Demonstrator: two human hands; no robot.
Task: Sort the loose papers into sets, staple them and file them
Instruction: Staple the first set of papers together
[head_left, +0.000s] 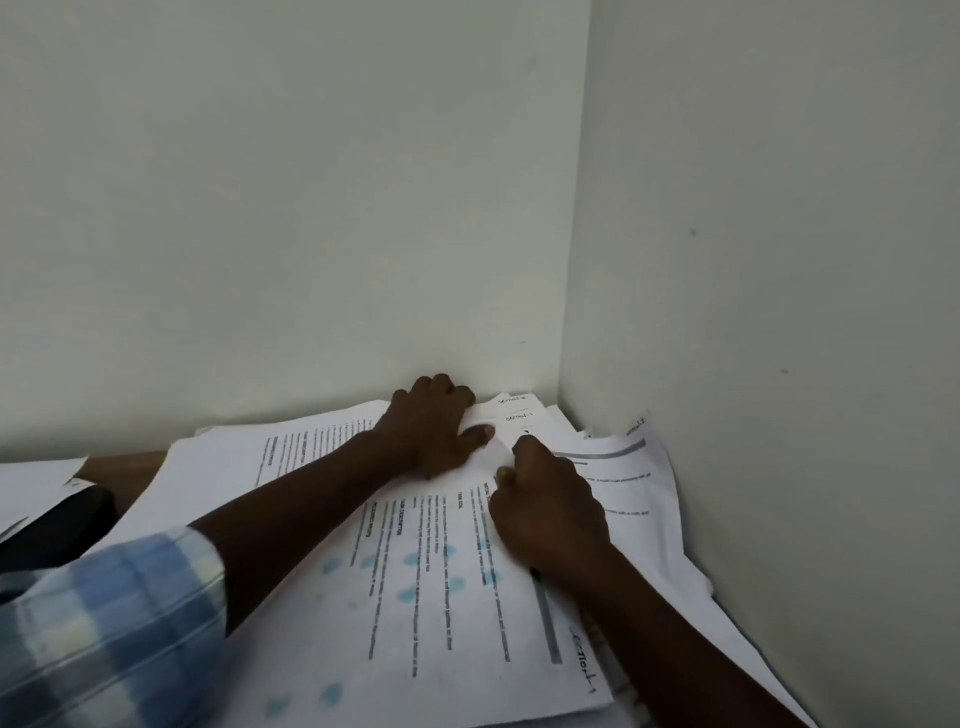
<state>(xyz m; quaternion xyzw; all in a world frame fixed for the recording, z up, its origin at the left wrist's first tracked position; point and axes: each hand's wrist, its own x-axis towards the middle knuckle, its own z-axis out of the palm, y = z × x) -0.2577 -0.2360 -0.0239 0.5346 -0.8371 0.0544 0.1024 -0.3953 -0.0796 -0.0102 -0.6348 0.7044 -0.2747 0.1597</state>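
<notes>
Your left hand (434, 426) is pressing flat on papers (415, 571) at bench's far right corner; right hand (545, 514) is pinching top sheet's edge.

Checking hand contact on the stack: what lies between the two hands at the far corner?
In the head view, only white paper of the stack lies between left hand and right hand.
</notes>
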